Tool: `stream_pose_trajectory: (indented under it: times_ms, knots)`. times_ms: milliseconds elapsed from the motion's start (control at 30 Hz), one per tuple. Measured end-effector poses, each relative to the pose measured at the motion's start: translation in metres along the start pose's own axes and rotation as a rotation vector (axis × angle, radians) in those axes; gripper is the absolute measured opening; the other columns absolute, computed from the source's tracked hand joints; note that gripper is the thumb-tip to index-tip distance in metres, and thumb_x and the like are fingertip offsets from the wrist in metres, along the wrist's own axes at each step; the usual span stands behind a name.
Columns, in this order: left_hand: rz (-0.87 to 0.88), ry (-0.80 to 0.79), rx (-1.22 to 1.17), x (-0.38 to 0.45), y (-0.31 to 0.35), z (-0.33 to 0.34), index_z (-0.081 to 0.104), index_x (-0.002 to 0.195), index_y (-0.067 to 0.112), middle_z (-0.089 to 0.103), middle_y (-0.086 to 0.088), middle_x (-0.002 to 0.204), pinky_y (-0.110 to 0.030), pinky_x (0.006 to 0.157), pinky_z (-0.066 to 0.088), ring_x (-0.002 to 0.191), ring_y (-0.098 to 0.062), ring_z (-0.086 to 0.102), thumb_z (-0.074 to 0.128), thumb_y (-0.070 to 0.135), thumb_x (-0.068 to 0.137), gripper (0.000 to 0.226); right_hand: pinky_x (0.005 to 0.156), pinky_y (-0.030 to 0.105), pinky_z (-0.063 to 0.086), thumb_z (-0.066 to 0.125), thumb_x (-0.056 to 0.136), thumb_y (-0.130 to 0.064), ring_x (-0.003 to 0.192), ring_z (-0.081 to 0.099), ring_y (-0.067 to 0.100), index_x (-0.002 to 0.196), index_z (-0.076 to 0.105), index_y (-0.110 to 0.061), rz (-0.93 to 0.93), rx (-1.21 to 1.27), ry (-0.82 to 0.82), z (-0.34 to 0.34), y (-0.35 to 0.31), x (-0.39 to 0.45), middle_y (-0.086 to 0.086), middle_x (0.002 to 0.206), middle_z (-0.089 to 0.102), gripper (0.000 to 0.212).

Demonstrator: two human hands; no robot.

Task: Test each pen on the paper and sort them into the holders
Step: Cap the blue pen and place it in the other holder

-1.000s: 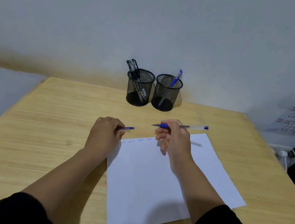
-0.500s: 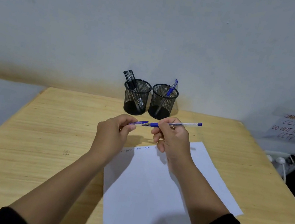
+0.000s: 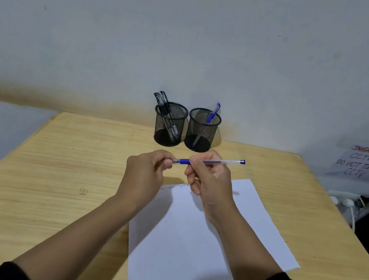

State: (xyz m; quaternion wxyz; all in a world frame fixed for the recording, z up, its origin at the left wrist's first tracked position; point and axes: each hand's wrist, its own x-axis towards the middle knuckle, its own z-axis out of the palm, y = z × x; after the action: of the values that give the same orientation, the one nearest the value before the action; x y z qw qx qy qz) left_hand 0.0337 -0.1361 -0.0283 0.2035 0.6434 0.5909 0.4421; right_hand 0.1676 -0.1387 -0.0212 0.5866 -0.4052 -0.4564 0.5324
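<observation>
The fingers [image 3: 195,163] of the right hand [image 3: 211,178] pinched the blue pen [image 3: 209,161] at its grip, holding it level above the far edge of the paper [image 3: 198,240], tail pointing right. The fingers of the left hand [image 3: 146,172] were closed at the pen's tip end, where the cap appeared seated or nearly so, though the hand hid the join. A second before, the hands had been apart, the left holding the cap alone and the right holding the bare pen just above the paper; half a second before, cap and tip were meeting. The test scribble for this pen therefore looked finished, and faint marks lay along the paper's far edge. What remained, by my reading, was to drop the pen into a holder. The right holder [image 3: 202,129], with one blue pen [image 3: 211,117] already in it, seemed the likely home; the left holder [image 3: 169,124] held black pens [image 3: 163,104]. Both stood touching or nearly so at the far edge of the counter [image 3: 50,178], near the wall. The stretch between hands and holders was bare, so the reach forward looked unobstructed. The counter's left side lay open, and its right edge fell off toward cables and a plug [image 3: 348,204], well apart from the work.
</observation>
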Motion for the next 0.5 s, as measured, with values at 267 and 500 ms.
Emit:
stream_pose_trajectory:
  times_ms: [267, 500]
  knots:
    - [-0.035, 0.000, -0.038, 0.011, -0.015, -0.019, 0.067, 0.085, 0.030, 0.071, -0.003, 0.080, -0.007, 0.057, 0.037, 0.075, -0.020, 0.063, 0.054, 0.017, 0.090, 0.019, 0.045, 0.019, 0.042, 0.059, 0.087, -0.015, 0.063, 0.058, 0.014, 0.094, 0.065, -0.014, 0.116, -0.049, -0.227, -0.011, -0.014, 0.000, 0.011, 0.083, 0.066, 0.010]
    - [0.051, -0.018, -0.011, 0.036, 0.001, -0.036, 0.069, 0.097, 0.028, 0.067, 0.011, 0.082, 0.000, 0.059, 0.036, 0.067, -0.004, 0.053, 0.055, 0.015, 0.090, 0.020, 0.067, 0.024, 0.046, 0.040, 0.090, -0.041, 0.089, 0.064, 0.014, 0.107, 0.064, -0.006, 0.351, -0.106, -0.470, -0.031, -0.047, 0.009, 0.013, 0.117, 0.068, 0.046]
